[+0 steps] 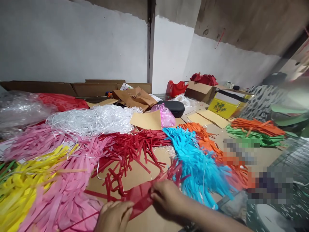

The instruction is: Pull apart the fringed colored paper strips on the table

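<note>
A thin red piece of fabric [140, 199], fringed into strips at its right end, is stretched between my hands at the bottom middle. My left hand [114, 216] is closed on its left end, partly cut off by the lower edge. Fingers pinched, my right hand [166, 197] grips the fabric farther right. A narrow red strip trails left from my left hand over the pink strips [65, 190]. Just beyond my hands lie cut dark red strips [135, 145] on brown cardboard [137, 167]. Bright blue strips [193, 164] spread right beside my right hand.
Yellow strips [29, 180] lie left, with white cord [94, 119] behind. Orange strips [258, 126] rest on green ones [256, 137] at right. Toward the wall stand a black case [172, 108], a yellow box [223, 104] and a cardboard box [200, 91].
</note>
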{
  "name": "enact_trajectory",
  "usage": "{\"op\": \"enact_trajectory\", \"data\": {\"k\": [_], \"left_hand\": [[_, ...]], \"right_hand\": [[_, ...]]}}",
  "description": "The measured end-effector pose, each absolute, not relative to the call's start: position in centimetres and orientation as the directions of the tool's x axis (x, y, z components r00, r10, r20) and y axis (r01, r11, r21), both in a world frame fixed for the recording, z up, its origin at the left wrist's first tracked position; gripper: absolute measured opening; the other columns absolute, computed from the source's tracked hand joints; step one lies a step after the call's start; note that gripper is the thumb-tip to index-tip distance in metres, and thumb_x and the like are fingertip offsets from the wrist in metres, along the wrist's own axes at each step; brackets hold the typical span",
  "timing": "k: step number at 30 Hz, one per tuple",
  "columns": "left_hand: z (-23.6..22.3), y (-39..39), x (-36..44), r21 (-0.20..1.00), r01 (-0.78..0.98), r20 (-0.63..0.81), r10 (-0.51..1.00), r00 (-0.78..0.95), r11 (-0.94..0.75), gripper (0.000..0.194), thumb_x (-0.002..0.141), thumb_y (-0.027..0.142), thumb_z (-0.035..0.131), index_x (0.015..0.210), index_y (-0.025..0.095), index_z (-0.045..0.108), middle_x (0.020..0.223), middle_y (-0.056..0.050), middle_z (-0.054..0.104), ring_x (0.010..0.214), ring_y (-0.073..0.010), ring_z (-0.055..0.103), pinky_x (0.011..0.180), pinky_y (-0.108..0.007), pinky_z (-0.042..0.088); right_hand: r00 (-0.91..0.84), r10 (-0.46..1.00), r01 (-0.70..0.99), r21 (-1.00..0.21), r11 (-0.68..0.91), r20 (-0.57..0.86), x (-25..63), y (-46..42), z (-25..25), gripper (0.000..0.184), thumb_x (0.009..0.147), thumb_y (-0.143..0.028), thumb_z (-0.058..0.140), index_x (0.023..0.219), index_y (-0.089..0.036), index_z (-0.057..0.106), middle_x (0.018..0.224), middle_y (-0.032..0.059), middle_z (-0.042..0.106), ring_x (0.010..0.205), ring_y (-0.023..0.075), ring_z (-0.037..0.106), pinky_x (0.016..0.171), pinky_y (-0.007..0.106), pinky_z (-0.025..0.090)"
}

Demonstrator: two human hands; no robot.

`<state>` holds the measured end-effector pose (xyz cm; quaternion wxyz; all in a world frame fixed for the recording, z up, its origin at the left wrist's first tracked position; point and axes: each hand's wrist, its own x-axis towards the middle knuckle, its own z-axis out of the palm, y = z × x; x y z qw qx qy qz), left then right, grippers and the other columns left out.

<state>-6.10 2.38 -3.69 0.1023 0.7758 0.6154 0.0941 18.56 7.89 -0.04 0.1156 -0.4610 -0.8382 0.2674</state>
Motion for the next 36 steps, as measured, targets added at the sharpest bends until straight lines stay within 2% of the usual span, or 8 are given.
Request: {"op": "enact_trajectory", "data": {"k": [2, 4, 9, 18, 29, 31, 33, 36], "left_hand": [[-2.3, 3.4, -5.9, 0.278, 0.958, -0.107, 0.989, 0.105, -0.072, 0.035, 0.100, 0.028, 0.037, 0.098, 0.029, 0.072, 0.096, -0.001, 0.081, 0.089, -0.0225, 0.074, 0.085, -0.037, 0.052], [-1.4, 4.3, -5.4, 0.253, 0.967, -0.146, 0.988, 0.059, -0.021, 0.040, 0.102, 0.026, 0.030, 0.095, 0.026, 0.069, 0.091, -0.003, 0.080, 0.087, -0.0254, 0.073, 0.084, -0.039, 0.050], [-0.8, 5.6, -4.8, 0.233, 0.972, -0.208, 0.978, 0.012, 0.038, 0.027, 0.099, 0.036, 0.045, 0.099, 0.024, 0.069, 0.101, -0.006, 0.081, 0.097, -0.0260, 0.075, 0.084, -0.034, 0.050], [-0.4, 6.0, -4.8, 0.169, 0.985, -0.265, 0.964, 0.015, 0.031, 0.036, 0.097, 0.026, 0.039, 0.106, 0.017, 0.073, 0.103, -0.013, 0.081, 0.099, -0.0337, 0.075, 0.087, -0.045, 0.052], [-0.8, 5.8, -4.7, 0.123, 0.992, -0.168, 0.985, 0.046, -0.025, 0.031, 0.098, 0.026, 0.044, 0.100, 0.017, 0.073, 0.092, -0.011, 0.081, 0.089, -0.0331, 0.076, 0.081, -0.046, 0.054], [-0.7, 5.7, -4.5, 0.104, 0.993, -0.101, 0.993, 0.068, -0.057, 0.030, 0.099, 0.026, 0.043, 0.102, 0.016, 0.072, 0.097, -0.013, 0.079, 0.093, -0.0345, 0.074, 0.085, -0.050, 0.051], [-0.7, 5.6, -4.3, 0.093, 0.987, -0.014, 0.991, 0.134, -0.132, 0.029, 0.100, 0.021, 0.043, 0.107, 0.017, 0.071, 0.112, -0.014, 0.075, 0.109, -0.0351, 0.068, 0.097, -0.054, 0.044], [-1.0, 5.5, -4.2, 0.110, 0.939, 0.047, 0.946, 0.322, -0.325, 0.026, 0.092, 0.010, 0.053, 0.096, 0.024, 0.074, 0.113, -0.005, 0.075, 0.114, -0.0275, 0.063, 0.106, -0.048, 0.037]], "right_hand": [[-0.487, 0.869, 0.779, -0.496, 0.383, -0.094, 17.9, 9.0, 0.6, 0.016, 0.097, -0.024, 0.058, 0.097, -0.021, 0.073, 0.094, 0.0055, 0.079, 0.083, 0.0212, 0.073, 0.065, 0.026, 0.042], [-0.450, 0.888, 0.813, -0.457, 0.362, -0.096, 17.1, 9.7, 0.7, 0.018, 0.097, -0.024, 0.057, 0.097, -0.019, 0.074, 0.096, 0.0091, 0.079, 0.086, 0.0253, 0.074, 0.065, 0.028, 0.040], [-0.421, 0.901, 0.849, -0.393, 0.353, -0.101, 16.3, 10.1, -0.1, 0.020, 0.097, -0.023, 0.054, 0.098, -0.019, 0.074, 0.097, 0.0103, 0.079, 0.087, 0.0274, 0.075, 0.064, 0.028, 0.038], [-0.441, 0.893, 0.851, -0.362, 0.382, -0.095, 16.5, 10.4, -0.6, 0.017, 0.098, -0.026, 0.054, 0.099, -0.022, 0.071, 0.098, 0.0044, 0.080, 0.086, 0.0229, 0.076, 0.063, 0.027, 0.036], [-0.439, 0.897, 0.874, -0.253, 0.416, -0.041, 16.1, 10.6, -1.9, 0.014, 0.097, -0.025, 0.057, 0.094, -0.021, 0.070, 0.088, 0.0053, 0.078, 0.075, 0.0223, 0.073, 0.058, 0.029, 0.034], [-0.436, 0.900, 0.881, -0.209, 0.425, -0.006, 15.9, 10.7, -1.7, 0.015, 0.098, -0.021, 0.055, 0.094, -0.018, 0.069, 0.091, 0.0101, 0.077, 0.079, 0.0248, 0.071, 0.065, 0.031, 0.038], [-0.450, 0.892, 0.876, -0.168, 0.452, 0.054, 16.2, 10.7, -1.2, 0.017, 0.100, -0.016, 0.051, 0.100, -0.016, 0.068, 0.103, 0.0145, 0.074, 0.095, 0.0284, 0.068, 0.081, 0.037, 0.040], [-0.702, 0.699, 0.690, -0.113, 0.715, 0.132, 17.4, 10.5, -0.1, 0.013, 0.095, -0.018, 0.056, 0.105, -0.017, 0.064, 0.107, 0.0120, 0.071, 0.101, 0.0270, 0.062, 0.095, 0.043, 0.036]]}}
